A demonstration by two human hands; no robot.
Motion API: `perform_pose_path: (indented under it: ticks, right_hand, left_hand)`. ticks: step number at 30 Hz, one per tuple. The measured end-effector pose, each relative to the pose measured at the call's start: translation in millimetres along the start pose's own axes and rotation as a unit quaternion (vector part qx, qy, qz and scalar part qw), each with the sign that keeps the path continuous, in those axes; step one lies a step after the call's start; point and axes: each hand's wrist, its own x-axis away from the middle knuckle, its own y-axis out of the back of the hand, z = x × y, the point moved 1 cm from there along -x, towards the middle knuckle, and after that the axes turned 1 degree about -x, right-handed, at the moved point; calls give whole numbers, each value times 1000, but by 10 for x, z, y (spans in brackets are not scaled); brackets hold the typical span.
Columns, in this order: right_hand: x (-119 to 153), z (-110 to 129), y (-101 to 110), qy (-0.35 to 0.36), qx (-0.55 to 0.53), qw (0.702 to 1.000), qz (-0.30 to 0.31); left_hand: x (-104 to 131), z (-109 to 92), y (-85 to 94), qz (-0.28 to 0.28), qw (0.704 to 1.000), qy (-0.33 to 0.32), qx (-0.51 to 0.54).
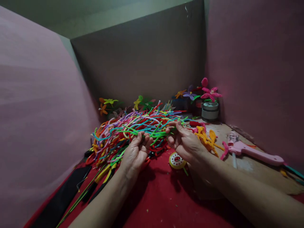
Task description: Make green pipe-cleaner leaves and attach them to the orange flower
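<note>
Bright green pipe cleaners [158, 135] stretch between my two hands, in front of a big multicoloured heap of pipe cleaners [142, 122]. My left hand [137, 150] is closed, its thumb and fingers pinching the green strands at one end. At the other end, my right hand [184, 139] has its thumb and fingertips closed on them, palm turned inward. Exactly how many strands are held is hard to make out against the heap. Below my right hand lies a round yellow-and-white disc with holes [177, 160] on the red cloth [156, 196].
At right, a pink glue gun [254, 152] rests on a brown board [268, 177], near orange pipe-cleaner pieces [206, 139]. Yellow-and-black handled pliers [104, 174] and a black strip [61, 196] lie left. Pipe-cleaner flowers [211, 93] stand behind; pink side panels [40, 104] enclose the space.
</note>
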Motion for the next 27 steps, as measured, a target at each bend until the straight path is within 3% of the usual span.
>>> perform_pose_path:
  ticks: [5,9,13,19,27]
  right_hand:
    - [80,65,-79,-43,-43,998,15]
    - [162,78,-151,-53,-61,995,56]
    - [343,74,-283,-13,-55,994,97]
    - [730,51,-418,22,-90,993,68]
    - [924,99,-276,-23,-198,979,49]
  left_hand:
    - [64,-26,-52,-4,999,25,37]
    - [146,-58,-116,41,998,40,38]
    - [293,-176,-209,103,988,57,99]
    - [574,-286,-363,119,976,62,173]
    - [714,-127,-358,142,969,64,193]
